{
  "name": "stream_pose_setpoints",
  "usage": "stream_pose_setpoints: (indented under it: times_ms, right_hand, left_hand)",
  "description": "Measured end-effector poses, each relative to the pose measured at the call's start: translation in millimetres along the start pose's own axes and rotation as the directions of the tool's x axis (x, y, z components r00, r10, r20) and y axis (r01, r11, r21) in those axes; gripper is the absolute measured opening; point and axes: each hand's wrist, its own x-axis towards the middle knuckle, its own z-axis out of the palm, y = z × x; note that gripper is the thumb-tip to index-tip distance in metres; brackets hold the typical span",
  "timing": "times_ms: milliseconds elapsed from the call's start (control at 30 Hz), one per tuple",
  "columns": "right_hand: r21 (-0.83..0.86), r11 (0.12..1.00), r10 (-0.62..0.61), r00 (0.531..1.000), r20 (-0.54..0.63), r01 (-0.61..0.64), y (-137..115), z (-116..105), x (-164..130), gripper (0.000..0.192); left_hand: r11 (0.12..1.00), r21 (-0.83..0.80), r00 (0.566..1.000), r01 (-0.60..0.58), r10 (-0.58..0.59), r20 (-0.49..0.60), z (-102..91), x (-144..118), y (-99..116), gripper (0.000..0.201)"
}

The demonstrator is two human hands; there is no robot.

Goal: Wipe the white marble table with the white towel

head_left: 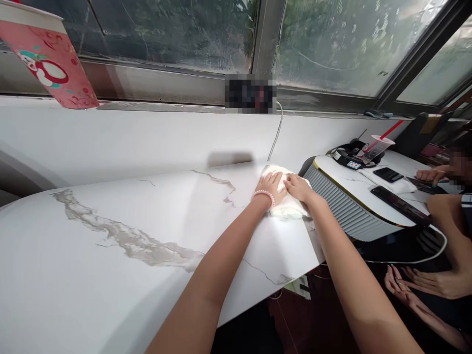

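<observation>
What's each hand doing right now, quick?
Left hand: open, pressed flat on the white crumpled cloth.
Right hand: open, flat on the same cloth.

The pink printed paper cup (47,54) is cut off at the top-left edge. Both palms hide most of the white crumpled cloth (285,209). A co-worker's face at the right edge is blurred.

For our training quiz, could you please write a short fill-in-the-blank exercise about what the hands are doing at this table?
1. Both hands, the left hand and the right hand, press flat on a white ____.
2. The left wrist wears a ____ bead bracelet.
3. The cloth lies on a white table with grey ____-like veins.
4. A cup on the neighbouring table holds a ____ straw.

Missing words: cloth; pink; marble; red
</observation>
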Motion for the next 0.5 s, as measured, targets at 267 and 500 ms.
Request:
stream_pose_setpoints:
  times_ms: [267, 500]
  right_hand:
    - [0.002, 0.982, -0.190, 0.982, -0.007, 0.190, -100.6, 21.3, 27.9, 0.032]
    - [0.193, 0.860, -0.448, 0.880, -0.159, 0.473, -291.0, 67.3, -4.1, 0.032]
  left_hand:
    - [0.983, 0.119, 0.990, 0.142, -0.140, -0.031, -46.7, -22.7, -77.1, 0.063]
    - [0.860, 0.283, 0.900, 0.424, -0.366, -0.238, -122.7, -144.8, -193.2, 0.057]
